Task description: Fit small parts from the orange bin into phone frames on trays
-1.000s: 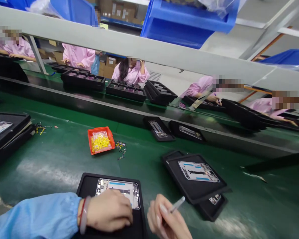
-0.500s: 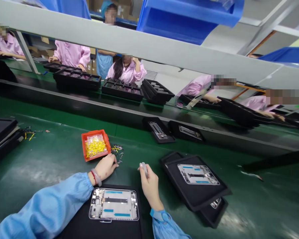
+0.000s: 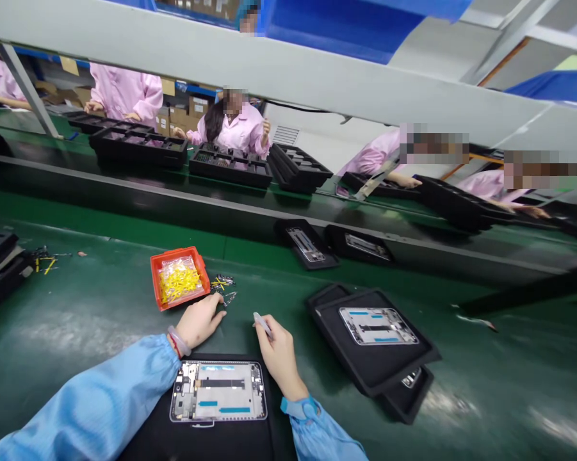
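Down at the bottom center of the frame, a phone shell [image 3: 221,398] lies flat on a black tray [image 3: 173,440]. Just above it, the left hand [image 3: 200,321] has thumb and forefinger slightly apart beside some loose bits [image 3: 229,298]; honestly can't tell if they've got one. Near the middle, the right hand [image 3: 277,352] is pinching a pale stick [image 3: 263,325]. Red bin [image 3: 157,282] with yellow pieces [image 3: 178,282] sits left of center.

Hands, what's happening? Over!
Left hand at small parts beside red bin. Right hand holding pale tool. Phone frame on black tray. Left sleeve overlapping tray.
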`<state>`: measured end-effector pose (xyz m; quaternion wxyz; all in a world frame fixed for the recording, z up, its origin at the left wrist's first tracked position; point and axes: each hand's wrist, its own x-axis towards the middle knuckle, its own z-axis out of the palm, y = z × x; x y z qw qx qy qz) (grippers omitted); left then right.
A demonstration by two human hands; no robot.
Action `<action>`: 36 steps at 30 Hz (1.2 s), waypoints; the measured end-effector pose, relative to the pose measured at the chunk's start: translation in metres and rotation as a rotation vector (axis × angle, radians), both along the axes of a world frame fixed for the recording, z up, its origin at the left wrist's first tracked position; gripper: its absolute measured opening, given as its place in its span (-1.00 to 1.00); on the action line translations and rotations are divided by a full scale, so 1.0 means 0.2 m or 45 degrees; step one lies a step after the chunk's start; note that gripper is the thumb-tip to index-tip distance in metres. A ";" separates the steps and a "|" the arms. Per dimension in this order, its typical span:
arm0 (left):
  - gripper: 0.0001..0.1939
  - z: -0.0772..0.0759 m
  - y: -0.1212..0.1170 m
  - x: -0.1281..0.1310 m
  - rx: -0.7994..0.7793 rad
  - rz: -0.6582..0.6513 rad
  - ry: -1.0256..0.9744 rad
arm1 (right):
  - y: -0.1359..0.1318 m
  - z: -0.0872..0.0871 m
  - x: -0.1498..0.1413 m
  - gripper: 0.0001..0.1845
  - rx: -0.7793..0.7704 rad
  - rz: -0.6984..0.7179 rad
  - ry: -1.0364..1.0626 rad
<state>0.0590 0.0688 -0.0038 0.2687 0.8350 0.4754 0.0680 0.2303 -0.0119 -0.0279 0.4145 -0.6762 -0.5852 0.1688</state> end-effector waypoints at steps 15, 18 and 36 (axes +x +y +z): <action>-0.85 -0.01 0.03 0.03 0.014 -0.003 0.080 | 0.03 -0.02 -0.02 -0.73 -0.055 0.033 -0.055; -0.86 -0.02 0.02 0.02 0.018 0.004 0.014 | 0.07 0.00 -0.02 -0.74 -0.067 0.058 -0.046; -0.88 -0.08 0.02 -0.01 0.037 0.088 -0.487 | 0.39 0.13 0.04 -0.83 -0.189 0.568 0.189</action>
